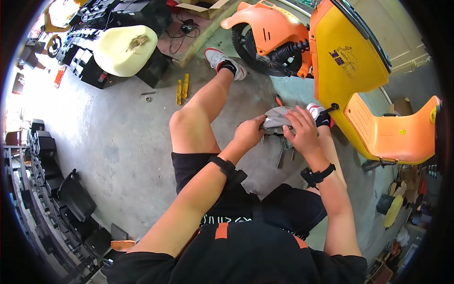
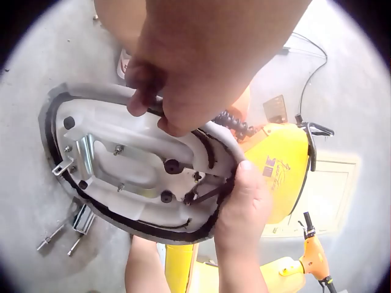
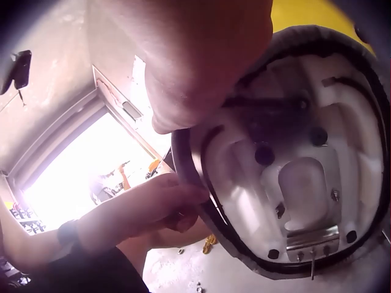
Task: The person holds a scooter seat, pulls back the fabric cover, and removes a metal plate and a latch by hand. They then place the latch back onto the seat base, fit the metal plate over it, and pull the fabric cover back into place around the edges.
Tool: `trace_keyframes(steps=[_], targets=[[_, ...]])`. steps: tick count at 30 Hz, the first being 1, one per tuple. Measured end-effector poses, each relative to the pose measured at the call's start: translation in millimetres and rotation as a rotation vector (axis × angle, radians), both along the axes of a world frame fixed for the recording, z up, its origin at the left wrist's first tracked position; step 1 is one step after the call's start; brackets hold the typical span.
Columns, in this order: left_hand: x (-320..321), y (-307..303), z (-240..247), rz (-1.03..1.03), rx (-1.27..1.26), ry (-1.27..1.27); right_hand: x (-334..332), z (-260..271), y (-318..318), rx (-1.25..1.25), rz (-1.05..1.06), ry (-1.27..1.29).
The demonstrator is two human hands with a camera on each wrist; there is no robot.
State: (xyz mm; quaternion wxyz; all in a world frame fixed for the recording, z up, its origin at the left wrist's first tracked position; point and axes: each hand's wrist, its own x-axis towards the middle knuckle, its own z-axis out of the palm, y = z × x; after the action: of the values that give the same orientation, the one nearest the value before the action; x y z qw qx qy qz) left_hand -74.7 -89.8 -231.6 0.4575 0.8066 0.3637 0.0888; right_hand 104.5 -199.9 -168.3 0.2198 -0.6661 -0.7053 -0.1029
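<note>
A grey-covered scooter seat (image 1: 276, 120) is held between both hands over the floor. Its white plastic underside (image 2: 140, 165), with a dark band around the edge, black rubber stops and a metal hinge bracket (image 3: 313, 239), shows in both wrist views. My left hand (image 1: 249, 132) grips one side of the rim, thumb and fingers curled over the edge. At the other end my right hand (image 1: 302, 132) spreads its fingers over the cover, while its thumb (image 2: 245, 177) presses the rim on the underside.
A yellow and orange scooter (image 1: 347, 57) stands at the right. An orange-handled tool (image 1: 279, 100) and metal parts (image 1: 281, 156) lie on the floor by the seat. Two yellow pieces (image 1: 179, 92) lie further left. Cream seat foam (image 1: 124, 52) rests on black boxes (image 1: 153, 71).
</note>
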Motion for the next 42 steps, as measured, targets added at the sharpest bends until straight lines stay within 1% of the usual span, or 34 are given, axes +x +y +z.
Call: trace_keyframes(steps=[2,5,6,11,13,15,16,18,19,21,23,24,25,26,28,29,30,31,32,33,34,35,36,37,38,39,40,41,42], targets=[[2,-1,2,-0.012,0.010,0.022,1,-5,-8,-0.012,-0.122,-0.051],[5,-4,4,-0.017,0.010,0.057,6,-4,-14,0.026,-0.169,-0.016],[6,-4,8,-0.026,0.006,0.070,7,-9,-14,0.052,-0.187,0.073],[8,-5,8,-0.044,0.030,0.076,0,-23,-15,0.170,-0.205,0.082],[5,-3,5,-0.011,0.043,0.120,-8,-24,-14,0.203,-0.232,0.070],[1,-2,4,-0.033,0.035,0.128,-13,-23,-14,0.182,-0.152,0.078],[0,-2,5,-0.040,0.023,0.130,-14,-23,-15,0.184,-0.156,0.077],[-3,-4,3,-0.040,0.035,0.121,-12,-21,-14,0.171,-0.073,0.091],[-4,-6,2,-0.044,0.047,0.116,-10,-20,-13,0.178,-0.070,0.083],[-2,-11,4,-0.045,0.051,0.125,-6,-18,-12,0.185,-0.006,0.136],[-2,-11,5,-0.061,0.068,0.137,-4,-15,-11,0.172,0.004,0.172],[-3,-10,0,-0.080,0.092,0.121,-4,-14,-11,0.142,0.026,0.215],[-6,-9,-1,-0.102,0.114,0.107,-6,-10,-12,0.161,0.006,0.210],[-12,-9,-3,-0.141,0.117,0.062,-11,-8,-14,0.111,0.027,0.225],[-27,-7,11,-0.189,0.168,0.079,-23,-10,-19,0.045,0.076,0.237],[-36,-7,15,-0.215,0.203,0.099,-30,-12,-24,0.055,0.044,0.250],[-44,-4,6,-0.252,0.140,0.080,-40,-10,-27,0.057,0.080,0.240],[-50,-3,4,-0.285,0.144,0.100,-47,-12,-30,0.061,0.116,0.235],[-58,0,2,-0.293,0.081,0.078,-54,-17,-33,0.079,0.128,0.238],[-63,4,2,-0.302,0.019,0.059,-59,-21,-38,0.097,0.095,0.260],[-65,10,1,-0.337,0.031,0.083,-61,-24,-42,0.094,0.154,0.265],[-66,18,1,-0.256,-0.067,0.080,-63,-27,-44,0.094,0.213,0.266],[-66,23,2,-0.171,-0.165,0.078,-66,-30,-43,0.114,0.178,0.282],[-63,24,7,-0.199,-0.154,0.097,-66,-31,-42,0.100,0.286,0.296],[-58,22,11,-0.057,-0.109,-0.010,-67,-32,-41,0.084,0.400,0.305],[-51,20,17,0.089,-0.067,-0.124,-70,-32,-39,0.097,0.383,0.309],[-46,19,23,0.074,-0.133,-0.132,-74,-30,-35,0.058,0.498,0.326],[-42,19,22,0.069,-0.127,-0.131,-77,-29,-29,0.016,0.620,0.340],[-39,19,16,0.036,-0.215,-0.164,-83,-31,-22,0.003,0.693,0.378]])
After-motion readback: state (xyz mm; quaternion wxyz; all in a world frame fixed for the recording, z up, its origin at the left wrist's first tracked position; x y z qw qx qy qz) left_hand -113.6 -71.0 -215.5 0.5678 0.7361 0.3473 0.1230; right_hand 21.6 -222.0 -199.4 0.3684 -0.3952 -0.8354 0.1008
